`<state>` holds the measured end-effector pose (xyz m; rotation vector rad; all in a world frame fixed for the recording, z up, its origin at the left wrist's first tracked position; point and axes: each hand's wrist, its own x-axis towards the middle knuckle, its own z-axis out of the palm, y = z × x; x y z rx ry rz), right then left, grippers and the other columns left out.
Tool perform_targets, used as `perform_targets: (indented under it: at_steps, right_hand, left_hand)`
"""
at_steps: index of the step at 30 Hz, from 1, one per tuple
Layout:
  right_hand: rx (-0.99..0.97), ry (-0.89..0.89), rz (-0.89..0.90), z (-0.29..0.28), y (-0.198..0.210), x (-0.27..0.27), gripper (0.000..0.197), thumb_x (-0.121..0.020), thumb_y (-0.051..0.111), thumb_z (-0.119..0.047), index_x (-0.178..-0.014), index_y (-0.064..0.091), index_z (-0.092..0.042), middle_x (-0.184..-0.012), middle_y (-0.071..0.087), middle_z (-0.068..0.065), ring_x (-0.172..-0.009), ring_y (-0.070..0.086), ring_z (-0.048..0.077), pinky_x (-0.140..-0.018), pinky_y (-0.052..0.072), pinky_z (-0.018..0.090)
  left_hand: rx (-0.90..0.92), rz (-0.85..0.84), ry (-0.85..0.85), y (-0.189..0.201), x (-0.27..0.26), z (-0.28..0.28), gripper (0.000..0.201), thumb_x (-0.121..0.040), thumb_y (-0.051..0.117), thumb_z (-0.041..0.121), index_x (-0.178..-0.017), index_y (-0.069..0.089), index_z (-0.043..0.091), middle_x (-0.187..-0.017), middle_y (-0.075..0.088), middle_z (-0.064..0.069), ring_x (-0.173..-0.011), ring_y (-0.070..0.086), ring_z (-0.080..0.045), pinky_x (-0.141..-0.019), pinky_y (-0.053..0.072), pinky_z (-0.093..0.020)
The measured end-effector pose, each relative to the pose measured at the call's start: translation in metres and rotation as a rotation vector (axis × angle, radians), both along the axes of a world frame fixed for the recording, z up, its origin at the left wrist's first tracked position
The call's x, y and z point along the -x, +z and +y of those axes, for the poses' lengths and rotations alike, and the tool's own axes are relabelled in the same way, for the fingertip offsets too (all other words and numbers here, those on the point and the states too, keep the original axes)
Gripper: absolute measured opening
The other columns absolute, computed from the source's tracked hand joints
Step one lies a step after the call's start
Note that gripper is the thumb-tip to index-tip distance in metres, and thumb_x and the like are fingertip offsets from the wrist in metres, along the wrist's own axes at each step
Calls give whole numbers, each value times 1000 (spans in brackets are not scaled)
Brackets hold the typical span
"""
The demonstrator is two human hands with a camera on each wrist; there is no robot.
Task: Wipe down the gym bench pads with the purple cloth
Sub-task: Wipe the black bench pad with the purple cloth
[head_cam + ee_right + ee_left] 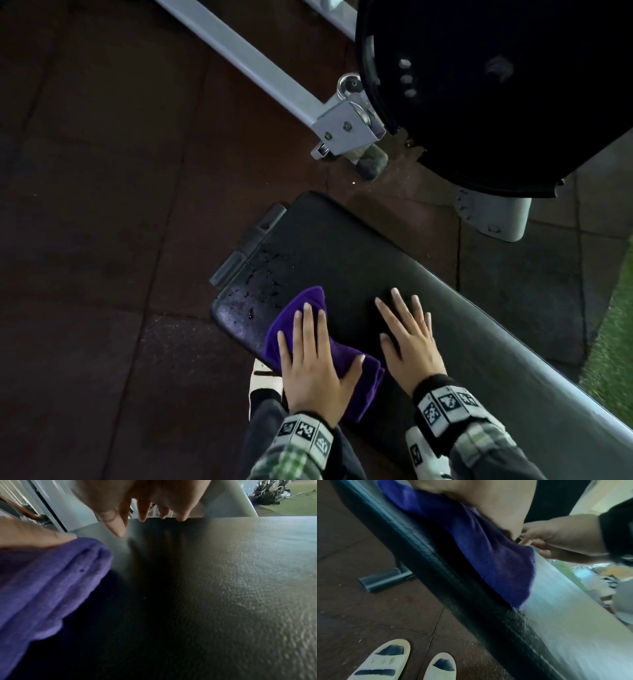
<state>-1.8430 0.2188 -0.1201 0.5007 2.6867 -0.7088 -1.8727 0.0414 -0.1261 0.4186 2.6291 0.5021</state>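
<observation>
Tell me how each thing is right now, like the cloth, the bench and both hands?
cloth: folded, lying on the pad under the left hand.
pad: wet with droplets near its far left corner.
left hand: flat, fingers straight, pressing the cloth.
right hand: flat on the bare pad, fingers spread, holding nothing.
slippers: on the feet, standing on the floor beside the bench.
</observation>
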Motion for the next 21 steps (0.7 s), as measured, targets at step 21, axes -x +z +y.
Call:
perform_targets:
  at_steps: [21]
  right_hand:
    - [55, 1, -5, -1, -13, -1, 79, -94, 47, -14, -137, 0, -59, -151, -6, -24, -141, -12, 16, -111, -5, 41]
  left_hand:
    - [78, 196, 388, -22, 87, -63, 75, -82, 46, 59, -148, 42, 22, -156, 35, -13, -138, 33, -48, -110, 34, -57]
